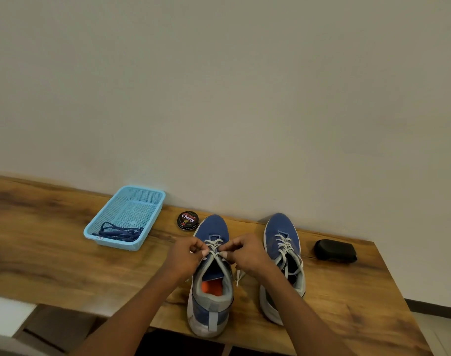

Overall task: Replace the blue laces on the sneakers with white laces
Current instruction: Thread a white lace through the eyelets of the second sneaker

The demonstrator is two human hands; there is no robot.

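**A wooden table and its load**

A wooden table with dark grain is running along the pale wall. A light blue mesh basket is sitting toward the far left, and a round polish tin is lying just to its right. Two blue sneakers are standing side by side with toes pointing at the wall: the left sneaker in the middle, the right sneaker beside it. A black case is resting at the far right.

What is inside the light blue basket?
The blue laces lie bundled at the near end of the basket. The near wall hides the floor just behind it.
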